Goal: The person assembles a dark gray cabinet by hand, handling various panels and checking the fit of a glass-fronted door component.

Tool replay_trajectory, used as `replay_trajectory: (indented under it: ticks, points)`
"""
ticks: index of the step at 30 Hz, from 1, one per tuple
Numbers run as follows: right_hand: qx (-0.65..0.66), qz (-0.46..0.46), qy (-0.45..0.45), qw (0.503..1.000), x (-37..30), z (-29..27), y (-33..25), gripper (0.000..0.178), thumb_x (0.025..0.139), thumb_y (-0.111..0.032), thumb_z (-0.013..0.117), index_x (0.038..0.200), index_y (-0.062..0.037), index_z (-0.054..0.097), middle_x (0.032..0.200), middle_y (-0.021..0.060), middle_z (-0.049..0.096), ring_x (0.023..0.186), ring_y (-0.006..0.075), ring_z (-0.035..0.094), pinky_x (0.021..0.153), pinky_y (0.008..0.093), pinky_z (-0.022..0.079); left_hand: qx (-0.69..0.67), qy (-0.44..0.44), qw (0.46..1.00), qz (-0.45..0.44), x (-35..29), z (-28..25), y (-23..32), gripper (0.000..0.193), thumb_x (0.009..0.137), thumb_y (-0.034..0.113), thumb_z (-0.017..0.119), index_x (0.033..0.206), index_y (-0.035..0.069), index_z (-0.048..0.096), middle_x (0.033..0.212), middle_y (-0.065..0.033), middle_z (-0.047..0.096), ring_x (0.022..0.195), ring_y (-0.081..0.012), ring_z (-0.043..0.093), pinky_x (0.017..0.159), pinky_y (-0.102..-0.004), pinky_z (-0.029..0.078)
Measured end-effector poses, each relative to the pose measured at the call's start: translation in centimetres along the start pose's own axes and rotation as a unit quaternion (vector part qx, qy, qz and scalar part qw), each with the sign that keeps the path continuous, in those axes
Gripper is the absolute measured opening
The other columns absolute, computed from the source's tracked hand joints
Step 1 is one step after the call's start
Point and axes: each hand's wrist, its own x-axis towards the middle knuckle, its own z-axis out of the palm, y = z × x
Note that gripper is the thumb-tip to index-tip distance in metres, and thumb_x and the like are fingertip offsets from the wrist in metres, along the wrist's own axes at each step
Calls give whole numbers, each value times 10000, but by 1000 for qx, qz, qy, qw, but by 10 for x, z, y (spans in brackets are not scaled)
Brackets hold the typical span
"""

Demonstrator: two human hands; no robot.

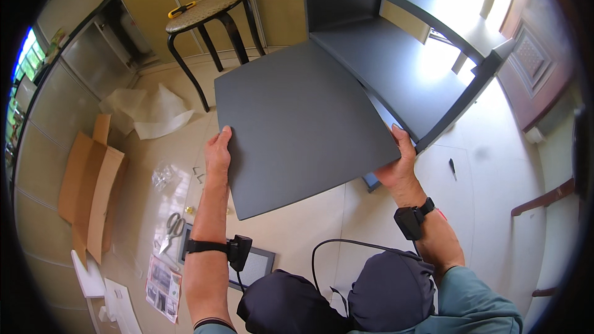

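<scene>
Between my two hands is a flat dark grey panel (297, 130), held tilted above the floor. My left hand (218, 149) grips its left edge, thumb on top and fingers hidden beneath. At the right edge my right hand (399, 164) clasps the panel near its corner, thumb up along the side. Just beyond and to the right stands a grey shelf unit (396, 68) with open shelves. The panel's far right edge overlaps the unit in view; whether they touch I cannot tell.
A round stool (207, 12) with a yellow-handled tool (181, 10) stands at the back. On the floor lie an open cardboard box (93, 192), foam sheeting (162, 111), scissors (171, 230), a printed sheet (164, 287) and a small dark screwdriver (452, 168). A brown door (532, 62) is at the right.
</scene>
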Motion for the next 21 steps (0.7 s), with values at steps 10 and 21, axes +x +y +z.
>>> replay_trajectory:
  ticks: [10, 21]
  points:
    - [-40, -7, -116, 992, -28, -6, 2, 591, 900, -477, 591, 1302, -52, 509, 1270, 98, 573, 1141, 240, 551, 936, 416, 472, 33, 32, 997, -57, 9, -3, -3, 411, 869, 398, 646, 879, -12, 678, 807, -30, 628, 722, -141, 555, 667, -295, 452]
    - [-205, 25, -73, 976, -42, -12, -11, 523, 986, -476, 461, 1080, 10, 630, 919, 148, 698, 706, 239, 672, 594, 350, 554, 27, 29, 997, -64, -13, 10, 21, 510, 848, 456, 648, 964, -39, 675, 876, -78, 645, 759, -182, 579, 720, -322, 468]
